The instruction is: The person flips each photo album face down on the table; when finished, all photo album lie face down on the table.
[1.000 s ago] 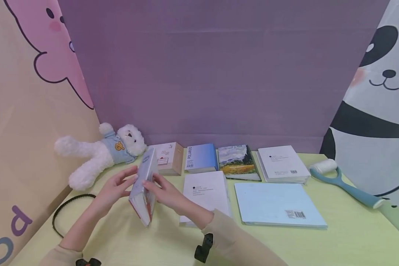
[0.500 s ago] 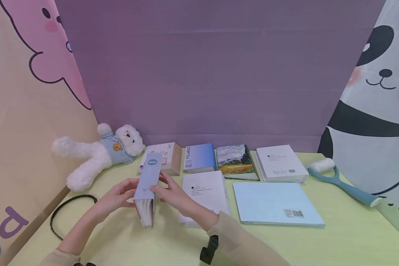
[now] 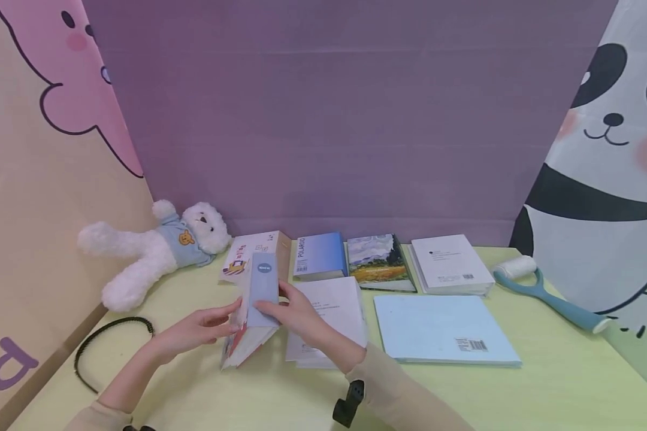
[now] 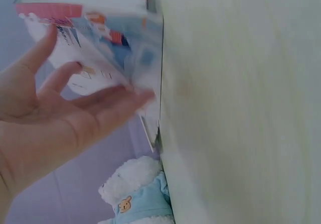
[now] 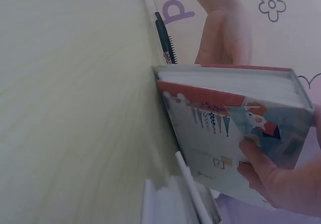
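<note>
A thick hardcover book (image 3: pixel 264 293) stands on its edge above the table, its pale blue spine facing me and its covers spreading toward the bottom. In the right wrist view, the book's cover (image 5: pixel 205 128) shows a red band, bunting and a rocket. My right hand (image 3: pixel 304 317) grips the book from the right, thumb on the spine and fingers on the cover. On the other side, my left hand (image 3: pixel 191 335) has its fingers extended and spread, with fingertips at the left cover. The left wrist view shows this left hand (image 4: pixel 65 113) with a loose, unclosed palm.
Behind lie a box with a pictured top (image 3: pixel 242 251), a blue POLAROID book (image 3: pixel 320 254), a landscape-covered book (image 3: pixel 380 263) and a white book (image 3: pixel 450 260). Nearer are another white book (image 3: pixel 334 317) and a flat light-blue one (image 3: pixel 437 326). Teddy bear (image 3: pixel 186 239), black headband (image 3: pixel 83 335) and lint roller (image 3: pixel 561 302) flank them.
The book has turned so its spine faces me and has shifted right; its covers now part at the bottom. Left fingers have straightened away from it. The head view has swung slightly right.
</note>
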Motion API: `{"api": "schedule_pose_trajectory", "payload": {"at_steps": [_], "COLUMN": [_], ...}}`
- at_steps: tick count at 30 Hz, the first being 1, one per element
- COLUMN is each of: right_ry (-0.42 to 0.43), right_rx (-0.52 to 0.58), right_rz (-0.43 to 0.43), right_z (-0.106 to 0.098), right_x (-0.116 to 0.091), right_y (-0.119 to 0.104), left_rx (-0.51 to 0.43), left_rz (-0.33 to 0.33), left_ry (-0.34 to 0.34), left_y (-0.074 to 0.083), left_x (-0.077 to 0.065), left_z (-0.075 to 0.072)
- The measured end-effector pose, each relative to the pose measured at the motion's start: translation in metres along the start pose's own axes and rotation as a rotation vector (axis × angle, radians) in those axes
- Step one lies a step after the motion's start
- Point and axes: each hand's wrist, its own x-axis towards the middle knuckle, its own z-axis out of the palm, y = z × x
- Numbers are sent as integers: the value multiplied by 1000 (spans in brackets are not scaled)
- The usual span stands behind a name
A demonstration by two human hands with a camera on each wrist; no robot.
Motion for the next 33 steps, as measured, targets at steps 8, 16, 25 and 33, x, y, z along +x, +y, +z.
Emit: {"api": "schedule_pose_trajectory", "payload": {"at_steps": [8,16,25,33], "right_ry": [32,32,13,-109], "right_rx": [-142,-225,-430,-493], "right_rz": [0,-12,34,67], "right_z": [-1,3,9,12], "right_x": [1,2,-5,-7], "right_y": [12,18,18,18], "left_rx": [158,209,269,248], "left_rz": [-38,-58,-68,-111], "left_ry": [69,88,116,93], "left_y": [0,-3,-8,-6], "left_x": [2,1,0,-2], "left_z": [1,-1,-5,-7]}}
